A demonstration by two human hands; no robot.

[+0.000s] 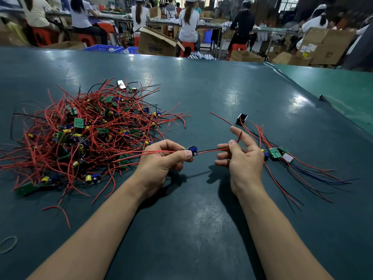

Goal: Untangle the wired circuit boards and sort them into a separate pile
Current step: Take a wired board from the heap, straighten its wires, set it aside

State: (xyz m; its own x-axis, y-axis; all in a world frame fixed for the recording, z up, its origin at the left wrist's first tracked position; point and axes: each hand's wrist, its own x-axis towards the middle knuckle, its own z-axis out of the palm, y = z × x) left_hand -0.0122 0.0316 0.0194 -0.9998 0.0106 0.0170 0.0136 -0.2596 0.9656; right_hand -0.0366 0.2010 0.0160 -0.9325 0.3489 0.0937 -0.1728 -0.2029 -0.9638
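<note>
A big tangled heap of circuit boards with red and black wires lies on the left of the green table. My left hand pinches one small board with a blue part just above the table, right of the heap. Its red and black wires run rightward into my right hand, which pinches them between thumb and forefinger, the other fingers spread. A small sorted pile of boards with wires laid out toward the right lies just beyond my right hand.
A small black part stands on the table behind my right hand. A rubber band lies at the near left. The mat's raised edge runs along the right. Seated workers and cardboard boxes fill the background.
</note>
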